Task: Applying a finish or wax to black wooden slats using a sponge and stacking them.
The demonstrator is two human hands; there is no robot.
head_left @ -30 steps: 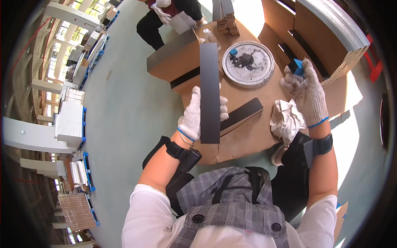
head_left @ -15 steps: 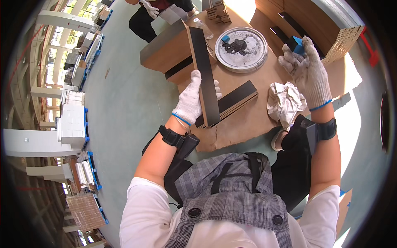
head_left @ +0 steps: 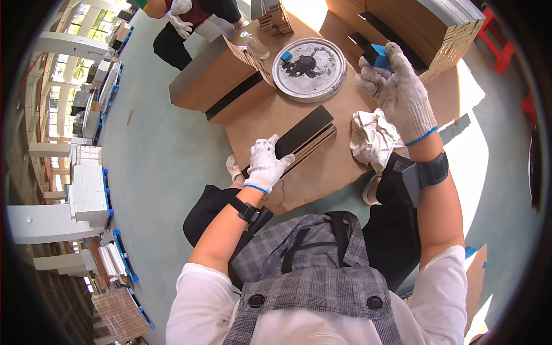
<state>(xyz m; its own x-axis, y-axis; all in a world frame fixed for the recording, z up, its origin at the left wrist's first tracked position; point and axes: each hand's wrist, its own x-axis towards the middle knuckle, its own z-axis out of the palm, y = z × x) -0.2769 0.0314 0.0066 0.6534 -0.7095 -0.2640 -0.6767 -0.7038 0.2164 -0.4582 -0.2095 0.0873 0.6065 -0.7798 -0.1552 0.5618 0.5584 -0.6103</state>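
Black-faced strips (head_left: 305, 131) are stacked on a cardboard sheet (head_left: 319, 172), set aslant near its near-left corner. By the left hand (head_left: 266, 163), gloved in white, the near end of the stack is covered: thumb and fingers are spread wide across it, and whether the top strip is gripped or only touched cannot be told. In the right hand (head_left: 399, 98), also gloved, a blue block (head_left: 378, 56) is held between thumb and fingertips, raised over the right part of the sheet. The step in hand is judged to be the setting or steadying of a strip on the stack; for the next move, a square alignment or a clean release seems called for, with the block kept clear of the black faces.

Counted on the sheet are one round lid (head_left: 330, 70) toward the far edge, one dark smear (head_left: 303, 65) and one small blue piece (head_left: 286, 57) on it, one clear bottle (head_left: 256, 46) beside it, and one crumpled paper (head_left: 374, 138) near the right of the near edge. Three larger board stacks are seen: left (head_left: 213, 83), far (head_left: 275, 22) and right (head_left: 451, 49). The strips cannot be counted surely.
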